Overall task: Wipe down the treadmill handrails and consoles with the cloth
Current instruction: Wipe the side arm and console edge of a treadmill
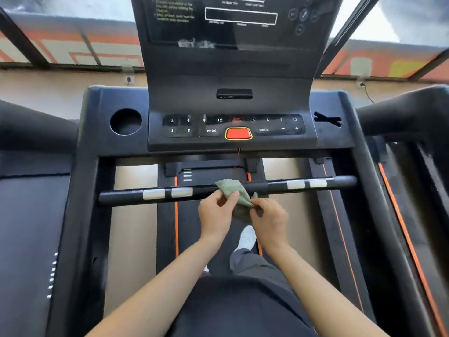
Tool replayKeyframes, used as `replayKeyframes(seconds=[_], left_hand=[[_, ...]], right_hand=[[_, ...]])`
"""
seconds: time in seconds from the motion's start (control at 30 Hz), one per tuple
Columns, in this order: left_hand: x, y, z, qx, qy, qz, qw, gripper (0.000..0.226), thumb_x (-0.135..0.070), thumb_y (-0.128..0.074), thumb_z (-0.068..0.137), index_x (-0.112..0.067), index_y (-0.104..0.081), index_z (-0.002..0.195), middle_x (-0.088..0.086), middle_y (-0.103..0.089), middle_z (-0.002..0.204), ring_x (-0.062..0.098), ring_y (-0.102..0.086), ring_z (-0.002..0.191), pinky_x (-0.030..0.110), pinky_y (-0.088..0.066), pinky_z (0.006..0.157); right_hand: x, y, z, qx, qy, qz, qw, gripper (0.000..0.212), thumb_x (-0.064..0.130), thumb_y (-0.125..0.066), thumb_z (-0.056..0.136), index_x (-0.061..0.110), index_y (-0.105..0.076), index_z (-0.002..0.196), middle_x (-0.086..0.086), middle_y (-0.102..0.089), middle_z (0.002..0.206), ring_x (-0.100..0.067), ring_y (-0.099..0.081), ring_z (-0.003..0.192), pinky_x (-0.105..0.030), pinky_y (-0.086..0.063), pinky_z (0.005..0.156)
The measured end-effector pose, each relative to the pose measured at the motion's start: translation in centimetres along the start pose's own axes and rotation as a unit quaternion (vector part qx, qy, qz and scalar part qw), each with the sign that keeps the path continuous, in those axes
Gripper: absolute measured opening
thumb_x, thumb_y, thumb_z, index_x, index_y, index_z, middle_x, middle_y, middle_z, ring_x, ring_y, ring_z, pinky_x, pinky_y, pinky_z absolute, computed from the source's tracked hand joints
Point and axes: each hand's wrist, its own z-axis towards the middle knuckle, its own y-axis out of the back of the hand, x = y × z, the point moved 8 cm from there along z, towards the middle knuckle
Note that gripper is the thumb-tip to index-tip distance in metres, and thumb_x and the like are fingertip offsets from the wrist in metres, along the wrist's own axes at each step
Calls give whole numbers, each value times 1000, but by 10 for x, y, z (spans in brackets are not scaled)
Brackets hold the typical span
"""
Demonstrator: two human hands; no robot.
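- I have the left hand and the right hand each pinching an edge of the cloth, fingers curled on it.
- The cloth sits bunched against the middle of the front handrail, touching it just ahead of my fingers.
- The handrail's long axis runs left to right, and both hands are about equally near.
- The red safety cord hangs just behind the cloth and could snag, I judge. The console lies well beyond.

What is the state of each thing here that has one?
cloth: bunched, over the handrail's middle
left hand: pinches the cloth
right hand: pinches the cloth
screen: shows text
red cord: hangs from the console
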Motion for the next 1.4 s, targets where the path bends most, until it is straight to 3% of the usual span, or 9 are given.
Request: replayKeyframes(seconds=[0.2,0.37,0.43,0.5,0.63,0.8,0.97,1.17,1.4], left_hand=[[-60,-57,29,54,-137,165,975,20,-41,-76,82,-22,-73,80,-8,-67,75,15,-61,73,40,-53,71],[-69,-73,63,35,-124,362,923,50,-60,-75,77,-31,-69,118,-5,-63,108,19,-62,100,36,-49,81],[-58,-74,72,56,-102,366,923,54,-52,-74,82,-31,-64,130,-5,-62,124,19,-63,111,35,-48,88],[-51,-79,75,107,-141,374,910,39,-39,-73,86,-31,-69,124,-7,-65,122,18,-64,111,31,-48,89],[-31,-95,76,277,-127,475,825,34,-35,-62,94,-32,-70,127,-6,-69,129,21,-64,116,35,-49,100],[-31,-112,84,419,-108,516,739,33,-44,-47,103,-29,-71,120,-1,-74,113,22,-65,106,44,-51,94],[-32,-123,88,488,-87,543,678,33,-40,-46,107,-22,-70,120,-4,-72,112,16,-64,104,40,-48,96],[-30,-146,87,439,-145,533,709,29,-42,-48,104,-30,-75,104,-9,-74,94,13,-66,89,44,-53,85],[-37,-213,71,420,-180,491,742,28,-49,-51,95,-51,-67,117,-11,-75,95,13,-66,92,38,-53,84]], right_hand=[[-35,50,-3,-143,-208,116,961,12,9,-75,79,16,-73,89,2,-61,86,-20,-55,86,-24,-40,74],[-53,10,-5,16,-317,152,936,44,36,-81,78,26,-62,118,1,-53,109,-17,-51,101,-24,-43,82],[-61,-11,-12,39,-397,301,866,50,30,-80,82,19,-58,126,-3,-55,115,-19,-59,103,-26,-51,81],[-63,-34,-19,44,-469,464,750,46,18,-74,91,9,-55,132,-8,-62,117,-24,-64,105,-37,-57,87],[-50,-60,-15,65,-508,663,547,30,13,-56,103,1,-60,130,-18,-72,116,-30,-68,109,-37,-56,89],[-41,-75,-6,54,-535,718,441,30,22,-58,103,5,-63,126,-24,-68,120,-35,-66,110,-47,-55,93],[-40,-79,-2,65,-528,733,423,30,25,-57,103,8,-62,127,-24,-66,125,-37,-62,118,-52,-49,104],[-67,-74,0,14,-526,710,468,28,24,-56,103,12,-64,127,-15,-72,119,-30,-67,112,-43,-57,83],[-135,-39,17,-94,-511,696,496,22,15,-57,102,16,-67,122,-11,-74,116,-26,-69,109,-41,-53,96]])
